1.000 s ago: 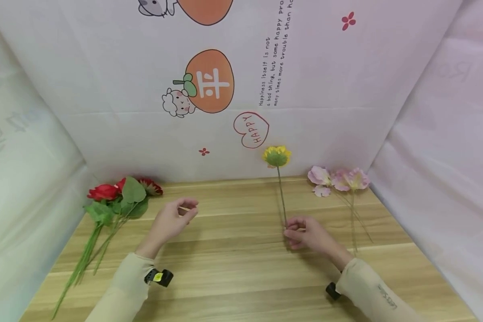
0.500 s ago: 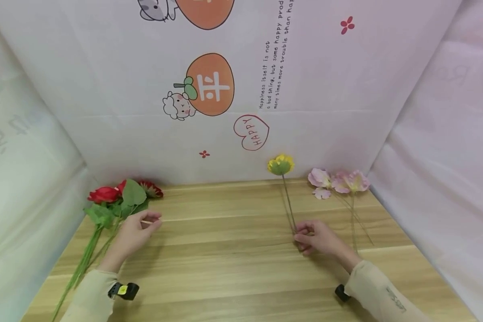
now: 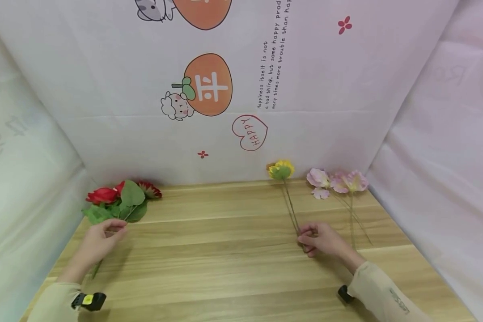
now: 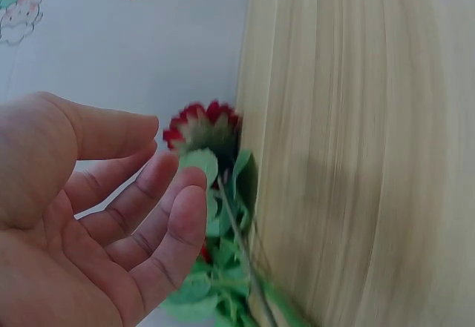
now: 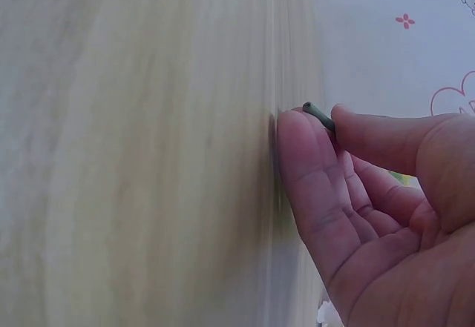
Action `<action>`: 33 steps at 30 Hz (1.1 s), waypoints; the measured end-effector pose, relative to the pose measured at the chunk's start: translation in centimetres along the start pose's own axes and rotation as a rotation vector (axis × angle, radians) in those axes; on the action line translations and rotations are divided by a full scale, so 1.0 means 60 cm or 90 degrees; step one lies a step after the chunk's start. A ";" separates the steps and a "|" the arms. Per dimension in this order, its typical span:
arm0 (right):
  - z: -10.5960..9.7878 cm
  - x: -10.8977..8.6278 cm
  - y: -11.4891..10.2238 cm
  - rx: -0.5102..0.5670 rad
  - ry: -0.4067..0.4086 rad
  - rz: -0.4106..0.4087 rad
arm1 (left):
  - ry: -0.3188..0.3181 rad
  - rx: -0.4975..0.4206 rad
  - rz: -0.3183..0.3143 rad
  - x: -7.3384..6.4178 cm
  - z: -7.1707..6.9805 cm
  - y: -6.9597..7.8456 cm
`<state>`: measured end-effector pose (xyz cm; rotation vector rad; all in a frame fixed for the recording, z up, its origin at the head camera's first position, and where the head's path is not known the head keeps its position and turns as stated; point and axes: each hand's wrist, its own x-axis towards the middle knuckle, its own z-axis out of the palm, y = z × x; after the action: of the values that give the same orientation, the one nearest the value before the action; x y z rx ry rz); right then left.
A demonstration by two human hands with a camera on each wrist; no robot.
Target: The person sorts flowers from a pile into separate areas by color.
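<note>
My right hand (image 3: 324,241) pinches the lower stem of a yellow flower (image 3: 281,171) between thumb and fingers. Its head points toward the back wall. In the right wrist view the cut end of the green stem (image 5: 319,116) sticks out between thumb and forefinger. My left hand (image 3: 96,243) hovers over the stems of a group of red flowers (image 3: 102,195) with green leaves (image 3: 132,193). In the left wrist view its fingers are loosely bent with nothing between them, beside a dark red flower (image 4: 194,125) and a thin stem (image 4: 241,242). The hand hides most of the stems in the head view.
Pale pink flowers (image 3: 350,182) with thin stems lie at the back right of the wooden table (image 3: 209,268). A white printed cloth (image 3: 298,134) stands along the back edge, and white cloth hangs on both sides.
My left hand has moved left and toward me, from beside the red flowers to over their stems. The right hand and yellow flower have shifted slightly right and lower.
</note>
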<state>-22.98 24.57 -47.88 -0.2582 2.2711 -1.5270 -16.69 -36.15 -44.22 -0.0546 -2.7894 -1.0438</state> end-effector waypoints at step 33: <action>0.004 0.000 -0.003 -0.068 0.051 0.027 | -0.089 0.016 -0.105 -0.006 -0.085 -0.090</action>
<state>-22.90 24.33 -47.80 -0.1792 2.4095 -1.4201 -16.10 -43.56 -44.03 0.1108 -2.9754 -1.0808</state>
